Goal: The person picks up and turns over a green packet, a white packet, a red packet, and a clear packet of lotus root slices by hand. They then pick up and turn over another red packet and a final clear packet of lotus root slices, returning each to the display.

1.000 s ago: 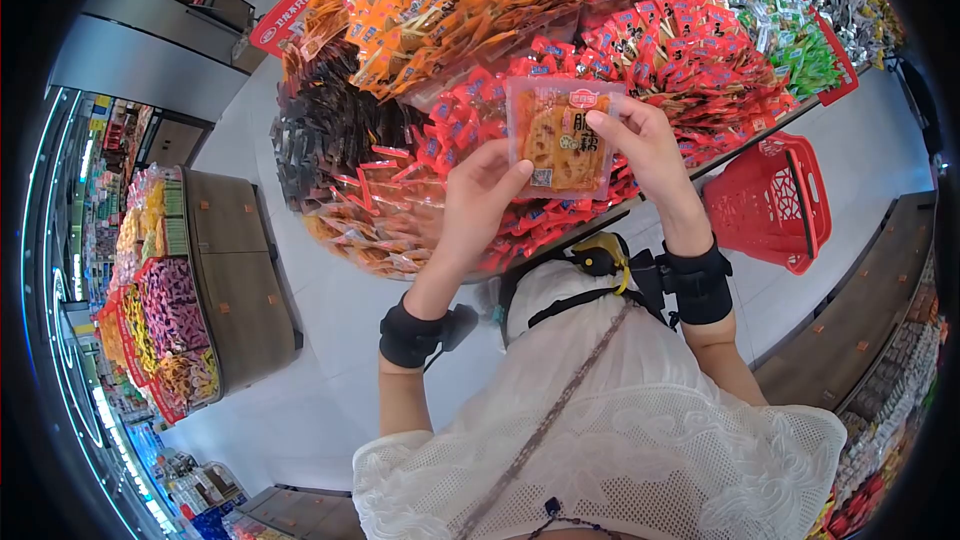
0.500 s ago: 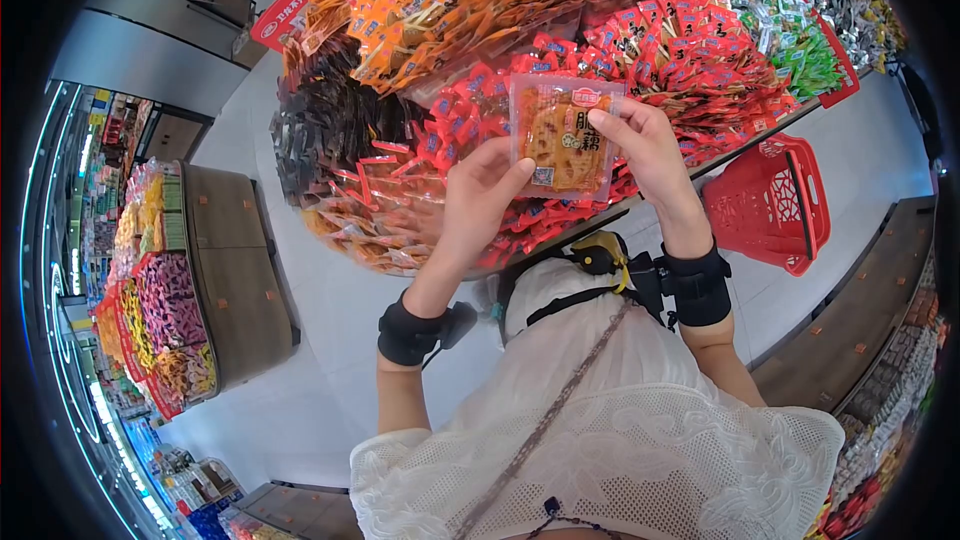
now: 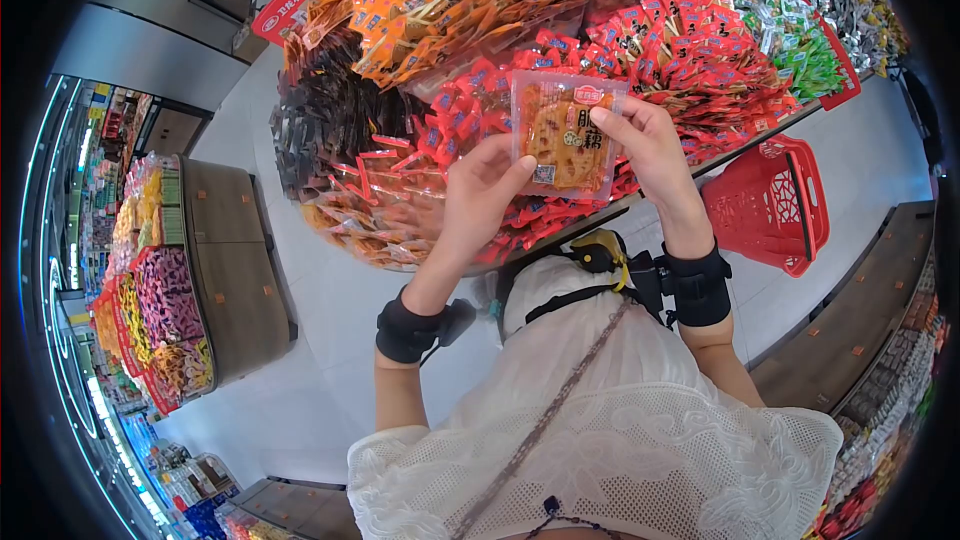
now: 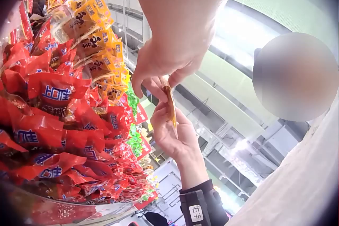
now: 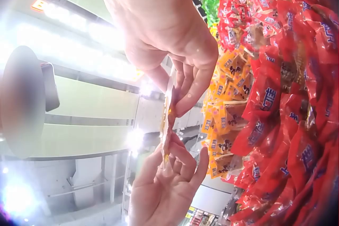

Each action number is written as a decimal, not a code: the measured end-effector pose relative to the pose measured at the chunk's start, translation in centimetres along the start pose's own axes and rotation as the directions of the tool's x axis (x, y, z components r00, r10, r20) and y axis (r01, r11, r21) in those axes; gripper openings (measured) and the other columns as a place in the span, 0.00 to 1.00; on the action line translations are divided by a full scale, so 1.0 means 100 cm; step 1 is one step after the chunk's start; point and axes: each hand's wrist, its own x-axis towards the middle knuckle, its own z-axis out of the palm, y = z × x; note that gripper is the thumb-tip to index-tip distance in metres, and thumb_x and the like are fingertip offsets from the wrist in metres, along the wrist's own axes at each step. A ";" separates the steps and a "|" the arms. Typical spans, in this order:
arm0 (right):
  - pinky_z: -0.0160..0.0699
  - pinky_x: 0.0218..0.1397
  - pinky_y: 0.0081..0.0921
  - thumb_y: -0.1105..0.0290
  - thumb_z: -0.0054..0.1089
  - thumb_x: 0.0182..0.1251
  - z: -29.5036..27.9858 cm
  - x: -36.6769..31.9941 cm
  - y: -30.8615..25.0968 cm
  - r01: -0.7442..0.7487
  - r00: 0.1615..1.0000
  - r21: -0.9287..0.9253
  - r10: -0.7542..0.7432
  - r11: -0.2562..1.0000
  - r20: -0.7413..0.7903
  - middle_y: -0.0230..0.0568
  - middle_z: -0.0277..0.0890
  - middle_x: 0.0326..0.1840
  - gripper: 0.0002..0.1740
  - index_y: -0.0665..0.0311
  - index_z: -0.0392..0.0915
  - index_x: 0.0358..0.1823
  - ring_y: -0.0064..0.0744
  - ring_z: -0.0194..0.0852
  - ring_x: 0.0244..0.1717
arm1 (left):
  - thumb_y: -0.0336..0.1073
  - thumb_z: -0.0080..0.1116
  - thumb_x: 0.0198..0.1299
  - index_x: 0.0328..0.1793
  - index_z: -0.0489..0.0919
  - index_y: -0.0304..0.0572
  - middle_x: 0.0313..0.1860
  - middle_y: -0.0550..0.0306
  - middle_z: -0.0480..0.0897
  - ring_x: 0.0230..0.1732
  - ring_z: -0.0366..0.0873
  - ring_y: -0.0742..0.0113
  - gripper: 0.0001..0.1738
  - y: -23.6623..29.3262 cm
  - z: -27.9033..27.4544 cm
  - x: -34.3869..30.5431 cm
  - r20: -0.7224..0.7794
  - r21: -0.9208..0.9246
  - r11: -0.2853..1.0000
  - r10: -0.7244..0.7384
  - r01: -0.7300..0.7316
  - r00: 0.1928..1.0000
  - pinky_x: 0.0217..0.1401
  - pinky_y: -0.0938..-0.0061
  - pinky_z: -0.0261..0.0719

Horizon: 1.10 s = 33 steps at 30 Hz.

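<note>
A clear vacuum packet of sliced lotus root [image 3: 563, 145], with a red logo and dark characters, is held face up above the snack display. My left hand [image 3: 482, 195] pinches its lower left edge, thumb on the front. At the upper right edge my right hand [image 3: 648, 148] pinches it, thumb over the printed front. Both wrist views show the packet edge-on, thin between the two hands: the left hand [image 4: 172, 56] at one side and the right hand [image 4: 177, 133] at the other. Fingers behind the packet are hidden in the head view.
Heaps of red snack packets [image 3: 675, 50], orange packets [image 3: 470, 5] and dark packets [image 3: 345, 120] fill the display just beyond the hands. A red shopping basket [image 3: 765, 205] stands on the floor at the right. Another snack stand [image 3: 225, 260] is off to the left.
The packet and both hands stay nearly still. The packet tilts very slightly, and the head view shifts a little.
</note>
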 end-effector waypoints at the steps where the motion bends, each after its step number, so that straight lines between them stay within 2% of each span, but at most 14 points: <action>1: 0.74 0.38 0.17 0.67 0.53 0.64 0.001 0.000 -0.001 -0.001 1.000 0.004 0.001 1.000 -0.004 0.37 0.78 0.38 0.15 0.72 0.74 0.46 0.18 0.75 0.36 | 0.26 0.50 0.60 0.49 0.71 0.29 0.44 0.53 0.77 0.46 0.75 0.69 0.12 -0.001 0.000 0.000 -0.005 0.015 1.000 0.001 -0.001 1.000 0.47 0.72 0.80; 5: 0.74 0.38 0.17 0.67 0.53 0.64 0.002 0.000 -0.002 0.007 1.000 0.004 -0.007 1.000 0.000 0.37 0.78 0.38 0.15 0.72 0.75 0.46 0.18 0.75 0.37 | 0.27 0.51 0.60 0.50 0.73 0.31 0.40 0.58 0.78 0.40 0.74 0.77 0.13 0.001 0.003 -0.001 -0.037 -0.027 0.999 -0.029 0.028 0.999 0.45 0.82 0.72; 14: 0.75 0.39 0.18 0.68 0.53 0.64 0.002 0.001 -0.001 -0.004 1.000 0.009 0.004 1.000 -0.015 0.37 0.77 0.38 0.15 0.72 0.74 0.46 0.19 0.75 0.37 | 0.27 0.51 0.60 0.49 0.73 0.31 0.40 0.58 0.79 0.41 0.75 0.76 0.12 -0.003 0.000 0.000 -0.046 0.022 1.000 -0.002 0.003 0.999 0.45 0.80 0.74; 17: 0.75 0.39 0.18 0.68 0.53 0.64 0.002 0.001 -0.001 -0.007 1.000 0.002 0.007 1.000 -0.007 0.37 0.77 0.38 0.14 0.72 0.74 0.45 0.19 0.75 0.37 | 0.27 0.52 0.59 0.49 0.73 0.30 0.43 0.56 0.78 0.45 0.75 0.74 0.12 -0.003 -0.003 0.001 -0.035 0.035 0.999 -0.019 0.020 0.999 0.49 0.77 0.75; 23: 0.75 0.39 0.18 0.68 0.53 0.64 0.002 0.001 -0.003 -0.007 1.000 -0.005 0.007 1.000 -0.011 0.37 0.77 0.38 0.14 0.73 0.74 0.45 0.19 0.75 0.36 | 0.26 0.51 0.60 0.49 0.72 0.30 0.43 0.55 0.78 0.45 0.75 0.72 0.12 -0.001 -0.002 0.002 -0.020 -0.002 1.000 -0.023 0.023 1.000 0.47 0.74 0.79; 33: 0.75 0.38 0.18 0.68 0.53 0.63 0.002 0.003 -0.001 -0.007 1.000 0.009 0.007 1.000 -0.015 0.37 0.77 0.38 0.14 0.73 0.74 0.45 0.19 0.75 0.36 | 0.26 0.51 0.60 0.48 0.72 0.30 0.43 0.54 0.78 0.45 0.75 0.71 0.11 -0.001 -0.003 0.003 -0.011 -0.011 1.000 -0.023 0.023 1.000 0.47 0.73 0.79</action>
